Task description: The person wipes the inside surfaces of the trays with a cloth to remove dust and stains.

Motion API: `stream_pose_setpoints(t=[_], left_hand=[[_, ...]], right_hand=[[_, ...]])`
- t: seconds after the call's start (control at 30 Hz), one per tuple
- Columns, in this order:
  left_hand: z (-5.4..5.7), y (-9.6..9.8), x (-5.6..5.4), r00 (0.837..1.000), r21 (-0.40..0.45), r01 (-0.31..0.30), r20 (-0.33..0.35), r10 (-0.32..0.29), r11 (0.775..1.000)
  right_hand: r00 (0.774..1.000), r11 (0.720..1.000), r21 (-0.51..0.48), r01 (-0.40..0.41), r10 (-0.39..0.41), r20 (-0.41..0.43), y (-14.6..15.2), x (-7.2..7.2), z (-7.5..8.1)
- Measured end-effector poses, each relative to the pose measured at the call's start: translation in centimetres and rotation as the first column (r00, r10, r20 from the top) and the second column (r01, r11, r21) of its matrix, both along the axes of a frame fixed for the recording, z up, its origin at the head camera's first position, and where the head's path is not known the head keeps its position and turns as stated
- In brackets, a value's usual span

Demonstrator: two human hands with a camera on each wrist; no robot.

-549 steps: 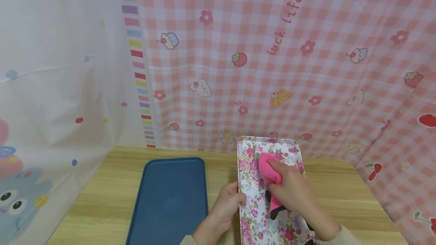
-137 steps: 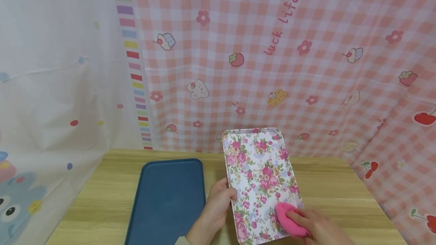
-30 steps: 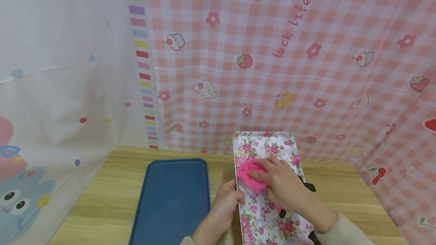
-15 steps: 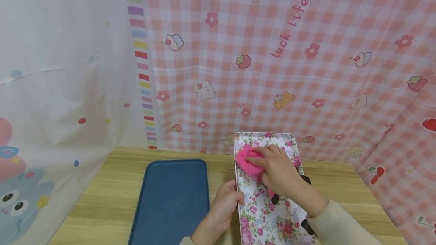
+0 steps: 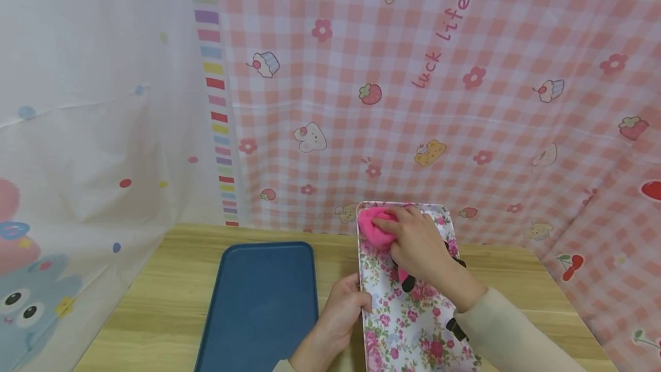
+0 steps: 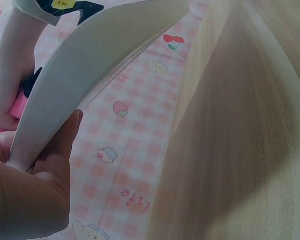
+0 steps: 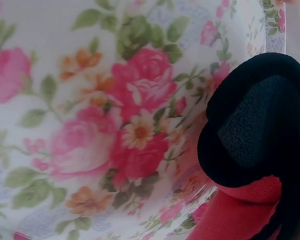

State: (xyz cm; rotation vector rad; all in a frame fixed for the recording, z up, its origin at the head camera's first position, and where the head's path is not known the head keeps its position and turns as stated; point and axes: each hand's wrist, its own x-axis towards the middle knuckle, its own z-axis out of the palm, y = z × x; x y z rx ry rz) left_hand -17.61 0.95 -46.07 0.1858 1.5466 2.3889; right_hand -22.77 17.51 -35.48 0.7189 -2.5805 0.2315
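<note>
White, scattered with pink roses, a flowered tray (image 5: 384, 303) is standing out at the centre right, tilting up off a wooden table (image 5: 155, 280). The person's left hand (image 5: 338, 312) is clamping its left rim, thumb lying on the printed face and fingers reaching behind; the left wrist view is showing the pale underside (image 6: 85, 60) lifted above the wood. The right hand (image 5: 420, 243) is curling its fingers round a bunched pink cloth (image 5: 376, 233) with dark edging, pressing it on the tray's far left corner, just inside the rim. The right sleeve (image 5: 508, 329) is crossing the tray's right edge, and the near end is running out of the picture.

To the left, a blue tray (image 5: 263, 303) is lying flat, a narrow strip of wood separating it from the flowered one. Wider stretches of tabletop are extending outward on both sides. The grain is looking yellowish, streaked lengthwise.

Behind, a pink gingham hanging (image 5: 335, 62) is covering the wall, carrying cupcakes, strawberries and the words "luck life". A white hanging (image 5: 93, 148) with coloured dots is closing off the left side.
</note>
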Motion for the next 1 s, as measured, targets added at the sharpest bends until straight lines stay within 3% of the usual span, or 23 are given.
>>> stream_pose_setpoints(t=[0.2, 1.0], left_hand=[[-0.1, 0.1, 0.1, 1.0, 0.003, 0.0, -0.017, 0.0, 1.0], [0.2, -0.2, 0.1, 1.0, -0.049, -0.028, 0.011, 0.029, 0.998]], right_hand=[[0.997, 0.998, -0.025, 0.059, -0.057, 0.051, -0.3, -0.1, 0.2], [0.98, 0.99, -0.057, 0.128, -0.117, 0.159, 2.6, -0.1, 0.6]])
